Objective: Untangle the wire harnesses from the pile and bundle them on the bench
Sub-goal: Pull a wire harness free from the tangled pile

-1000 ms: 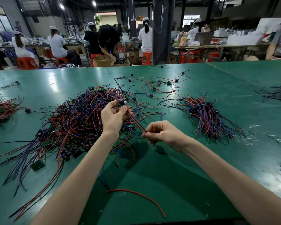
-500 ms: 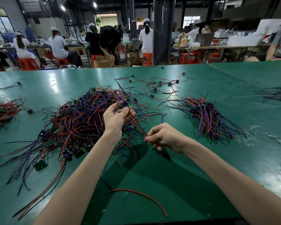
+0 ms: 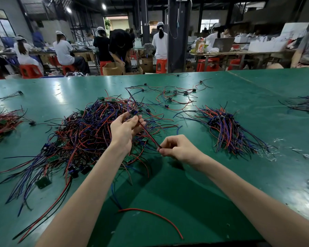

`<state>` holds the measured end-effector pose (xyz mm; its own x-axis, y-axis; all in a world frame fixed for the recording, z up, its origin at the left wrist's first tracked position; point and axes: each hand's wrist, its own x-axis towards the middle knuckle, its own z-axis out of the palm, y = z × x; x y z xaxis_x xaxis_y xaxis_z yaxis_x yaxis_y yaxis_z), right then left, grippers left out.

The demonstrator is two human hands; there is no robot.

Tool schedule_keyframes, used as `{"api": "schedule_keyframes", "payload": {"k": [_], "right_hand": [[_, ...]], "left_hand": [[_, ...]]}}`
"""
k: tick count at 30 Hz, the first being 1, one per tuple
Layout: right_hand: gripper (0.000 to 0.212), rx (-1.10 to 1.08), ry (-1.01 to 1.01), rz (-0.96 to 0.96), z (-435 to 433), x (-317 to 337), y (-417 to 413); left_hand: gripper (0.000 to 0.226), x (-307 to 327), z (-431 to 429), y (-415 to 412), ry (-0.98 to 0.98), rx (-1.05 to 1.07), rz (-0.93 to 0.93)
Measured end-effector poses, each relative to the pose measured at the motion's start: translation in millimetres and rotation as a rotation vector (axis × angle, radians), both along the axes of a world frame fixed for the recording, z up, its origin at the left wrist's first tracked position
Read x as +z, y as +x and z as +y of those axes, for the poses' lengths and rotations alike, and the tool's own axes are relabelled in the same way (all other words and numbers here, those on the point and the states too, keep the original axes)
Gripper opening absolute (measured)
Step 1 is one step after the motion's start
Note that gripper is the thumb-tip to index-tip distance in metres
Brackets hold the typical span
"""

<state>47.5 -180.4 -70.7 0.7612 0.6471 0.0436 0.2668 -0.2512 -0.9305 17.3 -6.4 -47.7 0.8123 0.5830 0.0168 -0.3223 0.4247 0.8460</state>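
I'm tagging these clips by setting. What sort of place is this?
Most likely an electronics assembly workshop on a factory floor: a long green bench carrying a tangled pile of wire harnesses, and workers in white caps seated on red stools at other benches behind.

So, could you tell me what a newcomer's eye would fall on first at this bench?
First comes the big tangled pile of red, blue and black wires, left of centre on the green bench. At its right edge, the left hand and right hand hold one harness stretched between them. A tidier bundle lies to the right, and a loose red wire lies near the front.
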Motion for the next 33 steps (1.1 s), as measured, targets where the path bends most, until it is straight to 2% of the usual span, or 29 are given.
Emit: {"api": "schedule_keyframes", "payload": {"k": [3,6,8,10,13,18,21,25,29,33], "right_hand": [[0.019,0.092,0.084,-0.135,3.6,0.1,-7.0],[0.013,0.086,0.154,-0.243,2.2,-0.6,-9.4],[0.008,0.062,0.142,-0.326,1.2,0.2,-9.5],[0.004,0.038,0.063,-0.323,1.5,2.0,-9.8],[0.012,-0.001,-0.021,-0.081,4.6,2.5,-9.4],[0.013,-0.083,0.026,0.412,3.5,7.6,-5.3],[0.010,-0.160,0.062,0.515,3.0,7.5,-4.0],[0.014,-0.102,0.060,0.304,5.2,1.5,-9.9],[0.011,-0.038,0.019,-0.048,9.7,-0.9,-15.3],[0.007,0.009,0.074,-0.246,6.5,-0.5,-18.7]], "left_hand": [[0.034,-2.2,0.2,-0.1,0.042,0.031,0.060],[0.033,-2.5,-2.5,0.9,0.033,0.027,0.081],[0.031,-0.8,-2.0,1.1,-0.002,0.023,0.087],[0.030,1.7,0.8,0.6,-0.044,0.024,0.084],[0.029,4.9,2.2,-0.9,-0.064,0.017,0.069],[0.019,4.6,-6.8,-0.4,-0.043,-0.036,0.057],[0.017,3.6,-7.5,0.2,-0.042,-0.046,0.051],[0.025,2.0,-0.7,0.4,-0.071,-0.020,0.063],[0.033,-1.9,5.5,1.3,-0.100,0.003,0.116],[0.022,-3.4,6.2,2.7,-0.146,-0.040,0.126]]}}
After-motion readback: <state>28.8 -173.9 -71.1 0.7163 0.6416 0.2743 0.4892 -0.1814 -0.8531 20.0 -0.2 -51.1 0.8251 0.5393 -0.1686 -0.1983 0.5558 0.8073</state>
